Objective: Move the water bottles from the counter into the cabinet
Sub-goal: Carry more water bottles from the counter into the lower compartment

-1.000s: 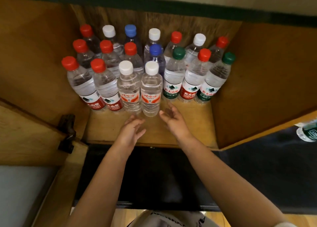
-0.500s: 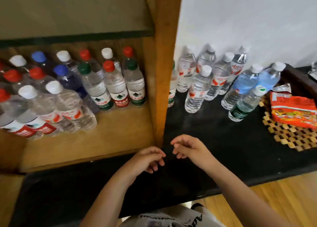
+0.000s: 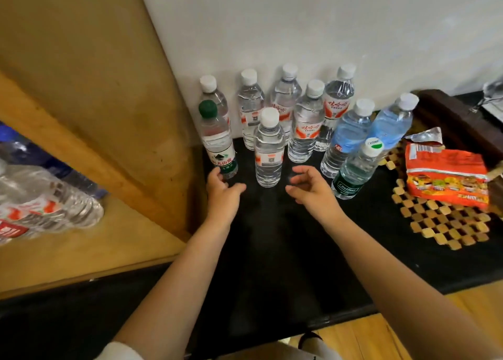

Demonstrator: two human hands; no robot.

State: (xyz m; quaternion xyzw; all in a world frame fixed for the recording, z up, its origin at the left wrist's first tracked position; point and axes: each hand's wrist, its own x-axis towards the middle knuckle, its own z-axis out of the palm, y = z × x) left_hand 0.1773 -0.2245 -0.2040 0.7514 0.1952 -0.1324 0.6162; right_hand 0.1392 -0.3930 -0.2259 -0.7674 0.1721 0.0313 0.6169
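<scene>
I have both hands out over the black counter (image 3: pixel 285 251), reaching for the front of the bottle cluster. My left hand (image 3: pixel 221 193) is beside the foot of the green-cap bottle (image 3: pixel 217 142), fingers loosely curled and holding nothing; whether a fingertip grazes the label I cannot tell. My right hand (image 3: pixel 309 188) hangs with fingers spread and half-curled, empty, between the white-cap bottle (image 3: pixel 268 153) and the dark-label bottle (image 3: pixel 355 169). The rest stand behind against the wall, packed close, some touching.

To do this well, I'd take the two front ones first, one per hand: left on the green-cap, right on the white-cap or the dark-label. I'd grip low to mid body, where the plastic is ribbed, thumb wrapped opposite the fingers, and lift straight up before swinging left so the neighbours don't topple. The cabinet (image 3: pixel 89 240) opens to my left, its shelf showing blurred bottles (image 3: pixel 46 202) at the edge; I'd set mine down upright in the bare front strip
</scene>
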